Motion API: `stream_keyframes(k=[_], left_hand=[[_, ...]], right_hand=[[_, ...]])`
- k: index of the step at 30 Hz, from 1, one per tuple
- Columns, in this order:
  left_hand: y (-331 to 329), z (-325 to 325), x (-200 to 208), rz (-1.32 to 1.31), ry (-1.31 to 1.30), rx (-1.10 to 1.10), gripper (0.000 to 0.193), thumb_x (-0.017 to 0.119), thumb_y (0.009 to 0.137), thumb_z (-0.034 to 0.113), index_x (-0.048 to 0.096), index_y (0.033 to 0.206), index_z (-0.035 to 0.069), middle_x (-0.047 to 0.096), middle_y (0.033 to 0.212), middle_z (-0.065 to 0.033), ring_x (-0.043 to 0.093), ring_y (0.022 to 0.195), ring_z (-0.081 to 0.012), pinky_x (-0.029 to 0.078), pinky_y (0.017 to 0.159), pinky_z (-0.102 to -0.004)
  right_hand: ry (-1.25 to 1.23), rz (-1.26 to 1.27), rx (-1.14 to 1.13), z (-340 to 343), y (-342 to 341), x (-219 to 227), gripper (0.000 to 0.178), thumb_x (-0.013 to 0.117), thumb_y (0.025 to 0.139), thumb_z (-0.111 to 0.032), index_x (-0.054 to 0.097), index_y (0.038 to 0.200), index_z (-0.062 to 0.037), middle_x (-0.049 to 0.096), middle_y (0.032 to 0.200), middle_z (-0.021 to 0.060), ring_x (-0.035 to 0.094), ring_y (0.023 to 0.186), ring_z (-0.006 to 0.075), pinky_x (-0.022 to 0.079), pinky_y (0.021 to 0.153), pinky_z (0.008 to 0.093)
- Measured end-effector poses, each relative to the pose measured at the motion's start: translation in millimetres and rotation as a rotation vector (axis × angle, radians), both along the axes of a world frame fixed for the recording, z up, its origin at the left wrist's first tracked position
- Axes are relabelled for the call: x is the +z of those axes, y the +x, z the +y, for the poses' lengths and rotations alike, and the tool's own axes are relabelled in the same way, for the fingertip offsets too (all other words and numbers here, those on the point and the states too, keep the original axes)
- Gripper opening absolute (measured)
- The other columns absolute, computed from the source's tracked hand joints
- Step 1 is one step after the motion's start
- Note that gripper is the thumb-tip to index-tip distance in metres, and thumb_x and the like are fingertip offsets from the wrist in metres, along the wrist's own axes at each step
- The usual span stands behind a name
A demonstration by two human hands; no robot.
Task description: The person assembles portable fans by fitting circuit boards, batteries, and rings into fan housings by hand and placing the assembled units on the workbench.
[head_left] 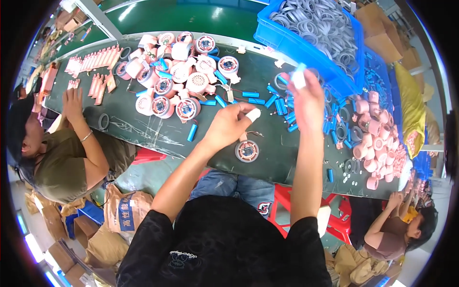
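Note:
My left hand (228, 125) is closed, fingers curled, just above a round pink fan housing (247, 150) with a grey rim and a small circuit board inside. The housing's short stub runs up under this hand, which seems to grip it; the fingertips are hidden. White wraps cover both thumbs. My right hand (306, 98) is raised near the blue crate (306, 50), its fingers drawn together and smeared by motion. A pale blue blur shows at its fingertips; what it is I cannot make out. Blue cylindrical batteries (271, 101) lie between the hands and beyond.
Pink fan housings (197, 82) are piled at the far left, with pink strips (98, 88) beyond. Grey rings (318, 24) fill the crate. More pink parts (377, 134) lie at right on the dark green table (215, 162). Co-workers sit left (71, 158) and right (397, 229).

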State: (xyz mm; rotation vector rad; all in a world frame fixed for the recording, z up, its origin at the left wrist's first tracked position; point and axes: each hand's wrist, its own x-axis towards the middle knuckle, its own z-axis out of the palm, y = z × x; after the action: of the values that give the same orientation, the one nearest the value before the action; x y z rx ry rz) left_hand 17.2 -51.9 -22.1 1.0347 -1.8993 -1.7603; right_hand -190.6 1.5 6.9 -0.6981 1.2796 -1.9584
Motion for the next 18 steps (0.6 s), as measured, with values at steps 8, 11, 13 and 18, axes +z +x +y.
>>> stream_keyframes(k=[8, 11, 13, 18], left_hand=[[-30.2, 17.2, 15.0, 0.359, 0.417, -0.233, 0.038, 0.070, 0.095, 0.018, 0.061, 0.126, -0.002, 0.071, 0.101, -0.0040, 0.062, 0.085, -0.0070, 0.051, 0.077, -0.0243], [-30.8, 28.6, 19.1, 0.401, 0.428, -0.189, 0.034, 0.073, 0.092, 0.009, 0.062, 0.122, -0.002, 0.070, 0.098, -0.0035, 0.063, 0.086, -0.0082, 0.051, 0.076, -0.0249], [-30.9, 28.9, 15.9, 0.311, 0.292, -0.118, 0.023, 0.070, 0.091, 0.008, 0.069, 0.112, 0.000, 0.070, 0.094, -0.0048, 0.062, 0.081, -0.0064, 0.050, 0.072, -0.0235], [-9.4, 16.5, 35.0, 0.199, -0.344, -0.087, 0.013, 0.066, 0.088, 0.001, 0.072, 0.100, 0.004, 0.072, 0.094, -0.0088, 0.070, 0.084, -0.0187, 0.055, 0.074, -0.0312]], right_hand=[[-0.307, -0.373, 0.067, 57.8, 31.4, -20.2, 0.043, 0.079, 0.086, -0.014, 0.058, 0.123, -0.0060, 0.065, 0.119, 0.0072, 0.054, 0.128, 0.0293, 0.044, 0.104, 0.0380], [-0.306, -0.348, 0.027, 62.4, 42.3, -27.5, 0.046, 0.081, 0.083, -0.013, 0.058, 0.122, -0.0062, 0.064, 0.117, 0.0064, 0.055, 0.125, 0.0279, 0.044, 0.103, 0.0372], [-0.323, -0.366, 0.007, 72.6, 49.6, -31.4, 0.046, 0.082, 0.083, -0.013, 0.058, 0.121, -0.0064, 0.064, 0.117, 0.0064, 0.055, 0.126, 0.0277, 0.044, 0.103, 0.0371], [-0.014, 0.319, -0.306, 102.0, 69.3, -28.2, 0.072, 0.069, 0.083, -0.002, 0.040, 0.149, -0.0034, 0.042, 0.153, 0.0148, 0.040, 0.142, 0.0305, 0.029, 0.118, 0.0448]])
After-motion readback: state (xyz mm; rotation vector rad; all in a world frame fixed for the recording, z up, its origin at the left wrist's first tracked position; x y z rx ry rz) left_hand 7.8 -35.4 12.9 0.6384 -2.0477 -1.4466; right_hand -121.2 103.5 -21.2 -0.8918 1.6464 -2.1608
